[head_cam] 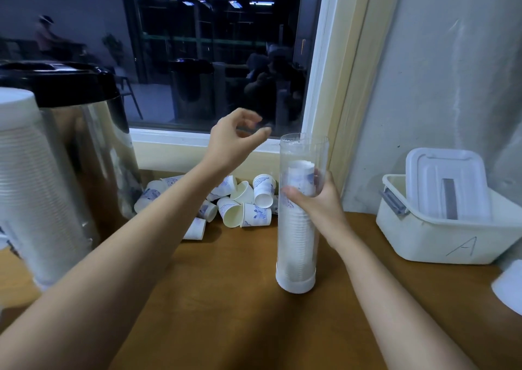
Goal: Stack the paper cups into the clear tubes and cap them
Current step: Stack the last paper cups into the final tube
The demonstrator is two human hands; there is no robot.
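Two tubes stand on the wooden table. One clear tube is upright near the middle, open at the top, with a white base cap at its foot. A second tube at the far left is packed with cups and closed by a white top cap.

One stack of cups sits inside the clear tube, reaching roughly two thirds of the way up. About a dozen loose paper cups lie tumbled against the wall under the window, just behind and left of the clear tube. Some are hidden by the left forearm, so the count is rough.

The right hand wraps around the clear tube at mid-height, thumb on the near side and fingers round the back. The left hand hovers beside the tube's rim, to its left and clear of it, fingers loosely curled with nothing in them.

One steel urn with a black lid stands behind the second tube. One white bin marked "A" sits on the right, its lid propped inside.
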